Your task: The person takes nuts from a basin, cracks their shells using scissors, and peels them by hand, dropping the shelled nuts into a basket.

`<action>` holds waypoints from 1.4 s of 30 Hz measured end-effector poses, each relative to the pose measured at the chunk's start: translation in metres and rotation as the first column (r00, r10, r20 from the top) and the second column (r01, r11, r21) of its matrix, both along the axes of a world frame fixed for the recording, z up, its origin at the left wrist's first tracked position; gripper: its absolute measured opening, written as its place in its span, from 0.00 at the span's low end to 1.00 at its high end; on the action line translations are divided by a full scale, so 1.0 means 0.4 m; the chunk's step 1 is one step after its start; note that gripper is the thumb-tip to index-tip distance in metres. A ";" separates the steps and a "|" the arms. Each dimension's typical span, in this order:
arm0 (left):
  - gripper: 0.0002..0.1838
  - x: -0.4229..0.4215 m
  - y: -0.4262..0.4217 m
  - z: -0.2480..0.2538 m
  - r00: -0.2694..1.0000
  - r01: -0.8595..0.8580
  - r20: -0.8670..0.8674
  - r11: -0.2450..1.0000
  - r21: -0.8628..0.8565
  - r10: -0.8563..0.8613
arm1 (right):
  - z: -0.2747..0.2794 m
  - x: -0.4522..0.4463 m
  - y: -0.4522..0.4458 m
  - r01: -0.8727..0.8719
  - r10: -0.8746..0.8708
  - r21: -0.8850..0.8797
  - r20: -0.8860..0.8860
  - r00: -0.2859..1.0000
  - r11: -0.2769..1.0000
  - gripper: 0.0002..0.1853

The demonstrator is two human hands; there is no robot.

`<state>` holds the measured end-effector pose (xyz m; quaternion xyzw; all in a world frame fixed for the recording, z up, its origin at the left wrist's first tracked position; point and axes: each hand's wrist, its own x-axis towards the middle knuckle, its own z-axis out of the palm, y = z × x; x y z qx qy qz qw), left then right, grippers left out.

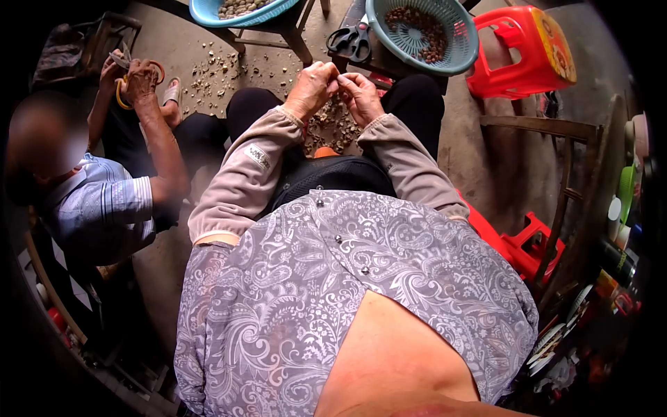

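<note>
My left hand (313,89) and my right hand (360,99) meet at the fingertips above my lap. Both are closed in a pinch, and whatever lies between the fingers is too small to make out. Beneath them, broken shell bits (332,128) are scattered between my knees. Just beyond my right hand, a grey-green basket (467,52) holds small brown nuts (432,43). Black-handled scissors (353,42) lie beside that basket. Further left, a blue basin (278,12) contains pale nuts (236,7).
A co-worker (104,194) sits at the left, holding orange-handled scissors (124,87). Shell pieces (222,73) litter the floor ahead. At the right stand a red stool (511,59) and a wooden chair (542,124); another red stool (531,243) is lower down.
</note>
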<state>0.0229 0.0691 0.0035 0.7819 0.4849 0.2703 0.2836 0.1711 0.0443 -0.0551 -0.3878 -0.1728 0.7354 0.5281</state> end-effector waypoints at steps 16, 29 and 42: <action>0.07 -0.026 -0.028 -0.035 0.991 0.087 0.114 0.985 -0.150 -0.070 | 0.031 0.000 -0.012 -0.106 0.095 0.029 0.253 0.963 0.994 0.10; 0.08 -0.025 -0.018 -0.062 0.664 0.095 0.557 0.682 -0.725 0.499 | 0.033 -0.020 -0.004 0.009 -0.009 0.026 0.020 1.000 1.000 0.05; 0.11 -0.015 -0.033 -0.035 0.944 -0.023 0.313 0.968 -0.249 0.103 | 0.020 -0.007 0.001 0.043 -0.046 0.027 0.127 0.991 0.999 0.07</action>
